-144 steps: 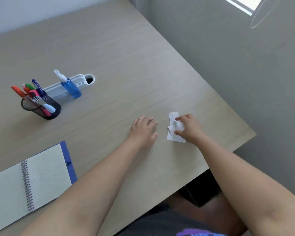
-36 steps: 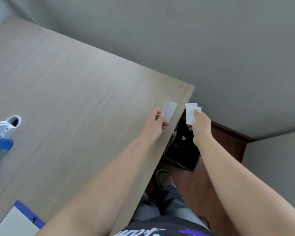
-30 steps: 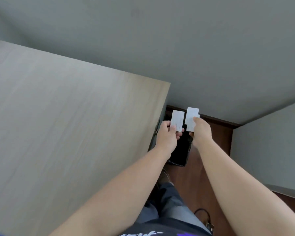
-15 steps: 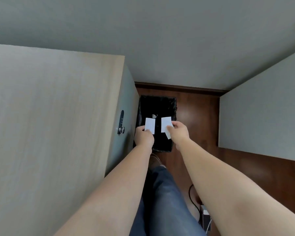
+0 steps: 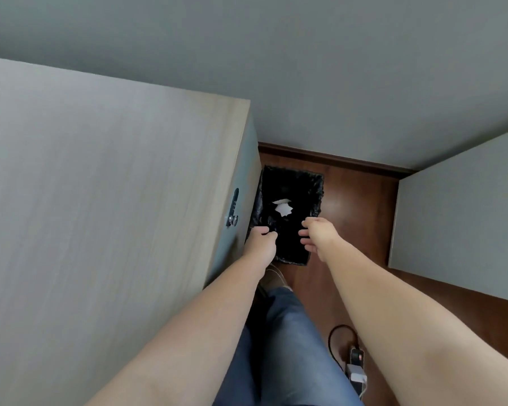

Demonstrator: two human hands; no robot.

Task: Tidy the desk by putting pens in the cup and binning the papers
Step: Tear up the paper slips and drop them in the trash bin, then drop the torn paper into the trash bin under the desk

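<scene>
A black-lined bin (image 5: 314, 183) stands on the floor beside the desk's right side. White paper pieces (image 5: 282, 207) lie inside it near the bottom. My left hand (image 5: 261, 240) hovers over the bin's near-left edge, fingers curled, with nothing visible in it. Above the near-right part of the bin, my right hand (image 5: 318, 234) is spread with fingers apart and empty. The pen cup is out of view.
The wooden desk top (image 5: 100, 215) fills the left, with a lock (image 5: 233, 210) on its side panel. A grey wall panel (image 5: 464, 218) stands at the right. A power strip with cable (image 5: 355, 367) lies on the brown floor by my leg.
Both hands held white paper pieces over the bin half a second ago. Now the papers lie inside the bin and both hands are empty.
</scene>
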